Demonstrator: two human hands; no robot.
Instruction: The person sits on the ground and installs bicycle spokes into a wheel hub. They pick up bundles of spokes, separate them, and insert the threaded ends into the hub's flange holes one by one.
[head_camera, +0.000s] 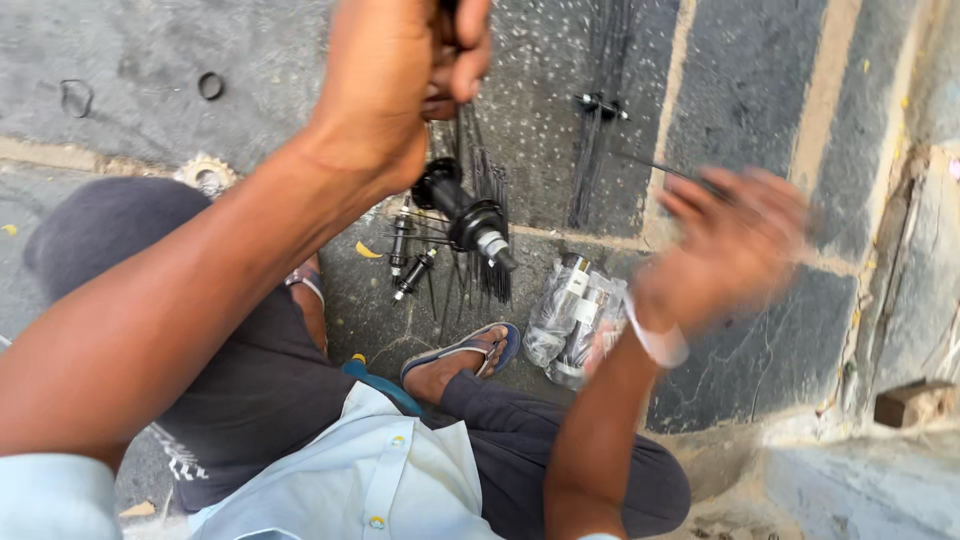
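1. My left hand is raised near the top of the view, fingers curled tight around the upper ends of a bunch of thin black spokes.
2. The spokes hang down from that grip and pass through a black wheel hub, which dangles tilted below my fist, its silvery axle end pointing down to the right.
3. My right hand is off to the right and blurred. Its fingers look spread and a thin dark spoke seems to lie at the fingertips, but I cannot tell whether it is pinched or loose.
4. A pale band sits on my right wrist.
5. Below the hub, on the stone floor, lie two more small black hubs and loose spokes.
6. A clear plastic bag with metal parts lies just beside my right forearm.
7. More black spokes lie further up on the floor.
8. A toothed sprocket and a small dark ring lie well apart on the left.
9. My foot in a blue sandal rests under the hub, and my left forearm hides much of the floor on the left.
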